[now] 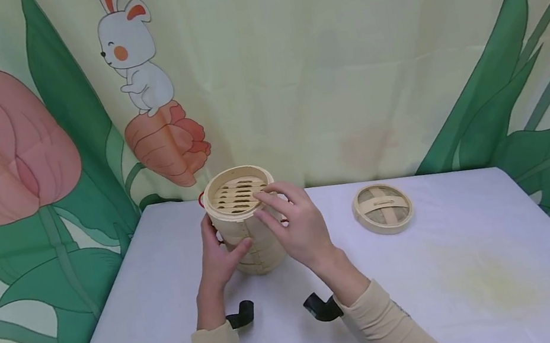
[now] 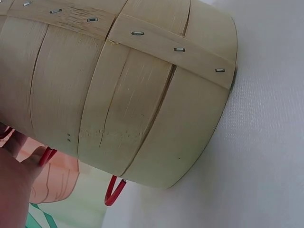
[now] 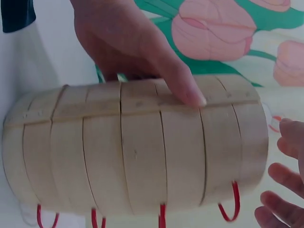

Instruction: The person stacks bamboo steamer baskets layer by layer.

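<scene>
A tall stack of small bamboo steamer baskets (image 1: 254,245) stands on the table, red loops along its sides. A slatted base (image 1: 228,200) shows inside its uncovered top basket. My left hand (image 1: 219,258) grips the stack from the left, thumb across the front and fingers around the far side. In the right wrist view, that thumb lies along the stapled seam (image 3: 142,104). My right hand (image 1: 298,225) hovers at the top rim's right edge, its fingers spread and loosely bent. Its fingertips (image 3: 273,171) show just beyond the stack's top end in the right wrist view.
A round bamboo lid (image 1: 383,209) with a crossed strip handle lies on the white table (image 1: 466,285) to the right. Behind the table hangs a curtain (image 1: 344,64) printed with tulips and a rabbit. Black camera mounts (image 1: 323,306) sit at both wrists.
</scene>
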Demonstrator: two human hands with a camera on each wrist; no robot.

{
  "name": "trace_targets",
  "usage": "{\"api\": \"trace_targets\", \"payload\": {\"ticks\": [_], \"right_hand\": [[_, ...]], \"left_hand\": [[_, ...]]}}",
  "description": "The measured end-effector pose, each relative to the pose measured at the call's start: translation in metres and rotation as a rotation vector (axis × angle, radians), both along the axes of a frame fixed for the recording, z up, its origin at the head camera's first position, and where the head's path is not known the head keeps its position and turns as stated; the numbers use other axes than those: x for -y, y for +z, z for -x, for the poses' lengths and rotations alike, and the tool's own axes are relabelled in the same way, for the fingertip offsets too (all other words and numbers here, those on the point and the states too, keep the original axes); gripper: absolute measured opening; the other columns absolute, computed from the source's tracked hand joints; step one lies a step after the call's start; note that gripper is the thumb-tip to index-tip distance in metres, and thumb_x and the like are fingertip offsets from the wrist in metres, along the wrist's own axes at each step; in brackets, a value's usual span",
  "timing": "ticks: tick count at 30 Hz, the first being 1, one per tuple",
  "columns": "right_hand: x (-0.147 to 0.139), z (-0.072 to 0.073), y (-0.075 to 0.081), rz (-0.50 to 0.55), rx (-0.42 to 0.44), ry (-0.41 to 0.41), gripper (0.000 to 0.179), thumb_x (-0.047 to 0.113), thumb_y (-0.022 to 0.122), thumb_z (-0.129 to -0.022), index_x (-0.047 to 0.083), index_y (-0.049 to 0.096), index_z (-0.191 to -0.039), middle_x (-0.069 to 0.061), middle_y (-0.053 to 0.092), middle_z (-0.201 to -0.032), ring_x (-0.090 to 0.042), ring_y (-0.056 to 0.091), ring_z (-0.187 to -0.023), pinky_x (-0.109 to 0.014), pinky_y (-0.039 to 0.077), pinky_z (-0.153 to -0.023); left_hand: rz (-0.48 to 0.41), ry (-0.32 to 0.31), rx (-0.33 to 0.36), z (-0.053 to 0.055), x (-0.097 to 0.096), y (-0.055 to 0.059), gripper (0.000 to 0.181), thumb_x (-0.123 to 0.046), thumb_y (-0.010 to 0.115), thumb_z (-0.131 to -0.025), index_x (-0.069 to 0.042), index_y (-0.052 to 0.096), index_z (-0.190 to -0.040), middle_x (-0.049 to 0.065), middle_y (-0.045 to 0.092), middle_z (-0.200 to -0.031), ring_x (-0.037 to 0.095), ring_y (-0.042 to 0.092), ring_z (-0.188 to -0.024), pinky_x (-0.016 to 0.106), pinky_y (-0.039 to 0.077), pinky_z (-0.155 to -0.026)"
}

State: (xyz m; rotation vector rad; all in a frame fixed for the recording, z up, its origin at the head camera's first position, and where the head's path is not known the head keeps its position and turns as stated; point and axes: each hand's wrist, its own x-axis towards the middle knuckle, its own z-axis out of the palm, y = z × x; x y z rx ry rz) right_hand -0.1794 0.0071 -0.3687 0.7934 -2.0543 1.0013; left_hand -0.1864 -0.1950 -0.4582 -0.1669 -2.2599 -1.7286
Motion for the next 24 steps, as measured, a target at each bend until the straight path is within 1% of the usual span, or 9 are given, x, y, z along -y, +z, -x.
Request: {"api": "trace_targets", "payload": {"ticks": [4,6,10,12,14,17,19,21,24], "right_hand": [[-0.015,0.004,-0.001,0.058,0.021,-0.017,0.030,0.011,0.079,-0.088,0.007,0.075,-0.118,-0.010,0.066,-0.115,-0.027,0.060,-0.108,-0.039,0.052,-0.085],[-0.025,0.006,-0.002,0.084,0.039,-0.031,0.031,0.010,0.078,-0.088,0.006,0.074,-0.118,-0.010,0.066,-0.116,-0.028,0.060,-0.111,-0.044,0.049,-0.093],[-0.046,0.008,-0.004,0.124,0.061,-0.059,0.032,0.008,0.076,-0.090,0.005,0.073,-0.122,-0.012,0.065,-0.118,-0.028,0.060,-0.112,-0.045,0.049,-0.094],[-0.059,0.010,-0.005,0.131,0.067,-0.073,0.032,0.008,0.075,-0.091,0.004,0.072,-0.123,-0.012,0.065,-0.119,-0.027,0.059,-0.113,-0.045,0.048,-0.095],[-0.073,0.011,-0.007,0.135,0.071,-0.093,0.033,0.007,0.075,-0.091,0.003,0.071,-0.124,-0.013,0.065,-0.119,-0.027,0.059,-0.113,-0.045,0.048,-0.095],[-0.095,0.013,-0.014,0.140,0.088,-0.134,0.034,0.006,0.075,-0.090,0.002,0.071,-0.124,-0.014,0.065,-0.120,-0.029,0.059,-0.114,-0.047,0.046,-0.096],[-0.109,0.015,-0.019,0.141,0.104,-0.172,0.035,0.005,0.075,-0.089,0.001,0.070,-0.123,-0.016,0.065,-0.121,-0.032,0.059,-0.115,-0.049,0.045,-0.096],[-0.123,0.018,-0.026,0.136,0.129,-0.208,0.034,0.004,0.075,-0.089,0.000,0.070,-0.123,-0.018,0.065,-0.121,-0.035,0.058,-0.116,-0.052,0.044,-0.097],[-0.141,0.021,-0.038,0.125,0.185,-0.252,0.032,0.003,0.073,-0.090,-0.002,0.070,-0.121,-0.020,0.066,-0.121,-0.038,0.057,-0.118,-0.056,0.041,-0.099]], "left_hand": [[-0.014,0.000,-0.006,-0.002,0.002,0.000,0.108,-0.027,0.084,-0.078,-0.015,0.014,-0.159,0.008,0.027,-0.158,0.026,0.031,-0.138,0.053,0.032,-0.099],[-0.024,-0.001,-0.010,-0.003,0.003,0.000,0.109,-0.025,0.085,-0.078,-0.015,0.013,-0.160,0.007,0.025,-0.159,0.026,0.029,-0.139,0.054,0.031,-0.101],[-0.045,-0.017,-0.066,-0.005,0.003,-0.001,0.107,-0.022,0.082,-0.080,-0.017,0.012,-0.161,0.005,0.019,-0.162,0.027,0.025,-0.145,0.059,0.028,-0.109],[-0.041,-0.021,-0.109,-0.011,0.001,0.010,0.102,-0.017,0.077,-0.082,-0.009,0.011,-0.160,0.012,0.018,-0.163,0.030,0.021,-0.147,0.062,0.023,-0.112],[-0.044,-0.014,-0.143,-0.011,0.001,0.014,0.098,-0.015,0.073,-0.082,-0.003,0.012,-0.159,0.017,0.018,-0.162,0.032,0.018,-0.148,0.063,0.016,-0.115],[-0.041,0.013,-0.185,-0.012,0.003,0.020,0.095,-0.014,0.070,-0.082,0.004,0.014,-0.157,0.021,0.020,-0.161,0.030,0.016,-0.148,0.058,0.012,-0.118],[-0.054,0.030,-0.208,-0.007,0.009,0.015,0.094,-0.016,0.070,-0.083,-0.001,0.016,-0.158,0.015,0.022,-0.161,0.025,0.017,-0.148,0.052,0.013,-0.119],[-0.057,0.045,-0.227,-0.007,0.010,0.019,0.093,-0.017,0.070,-0.083,-0.002,0.017,-0.158,0.012,0.024,-0.160,0.022,0.018,-0.147,0.047,0.015,-0.120],[-0.056,0.052,-0.240,-0.009,0.010,0.028,0.092,-0.015,0.070,-0.084,-0.002,0.017,-0.158,0.015,0.025,-0.160,0.022,0.019,-0.147,0.044,0.016,-0.120]]}}
